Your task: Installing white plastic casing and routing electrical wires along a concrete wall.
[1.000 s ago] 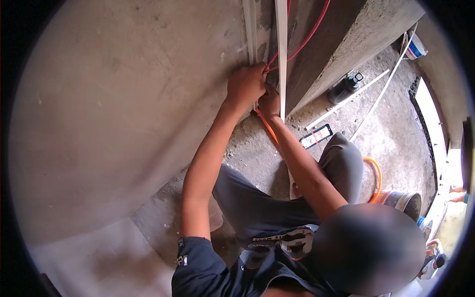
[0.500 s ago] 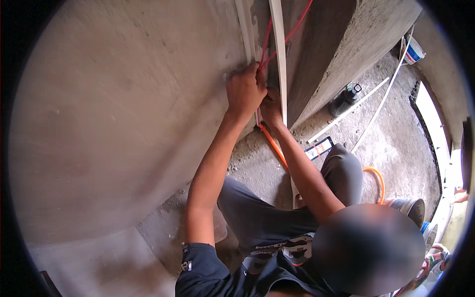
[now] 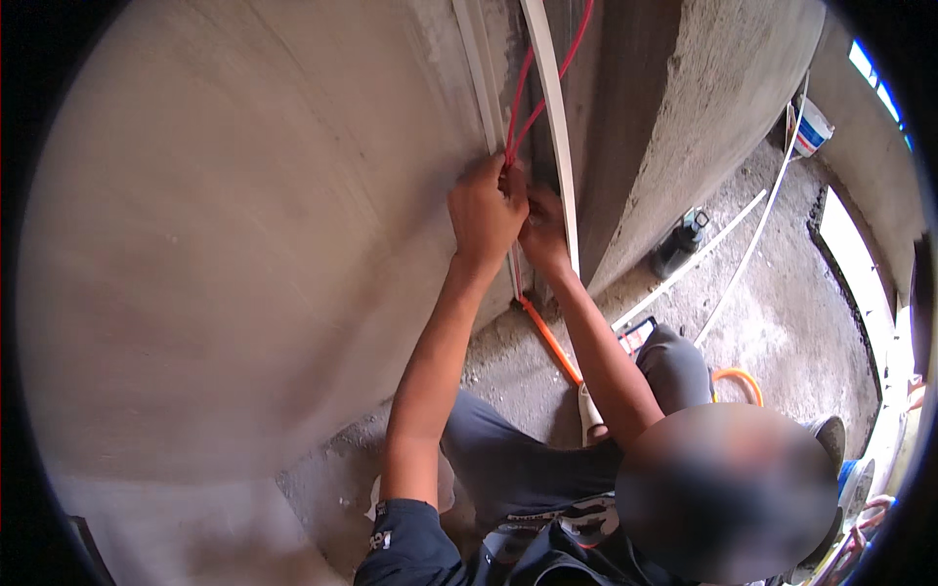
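My left hand [image 3: 486, 217] is closed, fingers pinched around thin red wires [image 3: 520, 117] against the wall. The wires loop up from the fingertips, one strand passing behind a loose white strip [image 3: 553, 107]. Just right of it, my right hand [image 3: 543, 230] has curled fingers, partly covered by the left; what they hold is hidden. The loose strip's lower end lies by the right wrist. A fixed white channel [image 3: 477, 68] runs down the wall to the left hand. Below the hands, red wire enters an orange flexible conduit [image 3: 550, 339] near the floor.
Concrete walls meet in a corner at the hands. On the rough floor are a dark bottle [image 3: 676, 244], a long white strip [image 3: 692, 262], a flat packaged item [image 3: 637, 335] and an orange hose loop [image 3: 743, 381]. A white-and-blue bucket [image 3: 811, 129] stands far right.
The whole view has shifted, so floor and hands appear lower. Both hands stay together at the red wires, and the loose strip leans slightly more.
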A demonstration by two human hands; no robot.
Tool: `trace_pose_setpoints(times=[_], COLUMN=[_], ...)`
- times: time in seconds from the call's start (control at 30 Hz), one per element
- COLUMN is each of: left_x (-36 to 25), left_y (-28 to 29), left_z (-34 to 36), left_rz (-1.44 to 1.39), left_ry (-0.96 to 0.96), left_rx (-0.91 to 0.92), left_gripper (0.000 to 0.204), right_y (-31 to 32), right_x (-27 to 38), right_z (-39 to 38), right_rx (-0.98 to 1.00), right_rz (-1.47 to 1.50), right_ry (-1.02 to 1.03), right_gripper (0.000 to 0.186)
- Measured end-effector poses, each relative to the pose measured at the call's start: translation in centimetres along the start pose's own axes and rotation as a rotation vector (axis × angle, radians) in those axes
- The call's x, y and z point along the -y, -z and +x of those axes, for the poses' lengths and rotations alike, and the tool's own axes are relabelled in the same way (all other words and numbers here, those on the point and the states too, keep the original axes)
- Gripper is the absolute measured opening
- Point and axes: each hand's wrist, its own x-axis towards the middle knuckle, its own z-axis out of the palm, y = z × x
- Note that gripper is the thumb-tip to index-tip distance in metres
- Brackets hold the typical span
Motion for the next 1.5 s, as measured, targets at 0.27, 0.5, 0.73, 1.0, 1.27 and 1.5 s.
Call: trace_pose_setpoints(times=[0.27, 0.5, 0.73, 1.0, 1.27, 1.5], left_x=[-2.0, -3.3, -4.1, -4.2, -5.6, -7.4], left_y=[1.7, 2.0, 3.3, 4.7, 6.2, 6.5], left_z=[2.9, 4.5, 9.5, 12.8, 15.5, 20.3], left_rz=[0.070, 0.214, 0.170, 0.323, 0.578, 0.647], left_ry=[0.093, 0.035, -0.246, -0.606, -0.673, -0.755], left_rx=[0.033, 0.021, -0.115, -0.217, -0.257, -0.323], left_gripper=[0.016, 0.017, 0.020, 0.060, 0.047, 0.034], right_y=[0.2, -0.5, -0.7, -1.0, -1.6, -0.6], right_x=[4.3, 6.5, 6.4, 4.8, 5.0, 8.9], right_z=[-0.3, 3.7, 3.6, 4.3, 3.7, 3.6], right_rx=[-0.293, -0.248, -0.187, -0.205, -0.212, -0.068], right_rz=[0.058, -0.315, -0.278, -0.334, -0.242, -0.253], right_ry=[0.110, 0.496, 0.459, 0.480, 0.315, 0.239], right_gripper=[0.020, 0.019, 0.016, 0.010, 0.012, 0.025])
